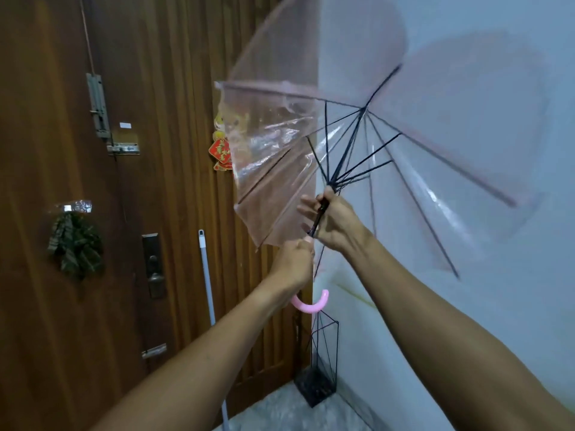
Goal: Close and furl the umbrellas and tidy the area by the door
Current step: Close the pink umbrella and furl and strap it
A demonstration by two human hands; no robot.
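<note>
Two bare forearms reach forward. The left hand (294, 264) is clamped round the shaft of the one umbrella (270, 169), directly above its pink hooked handle (308, 304). The right hand (337, 223), higher up, holds the dark slider where the ribs meet, fingers (306, 203) curled round it. The clear pink canopy is partly spread and blurred. Below stands one wire stand (322, 381) in the corner. One white pole (206, 281) leans against the wooden door (62, 119).
</note>
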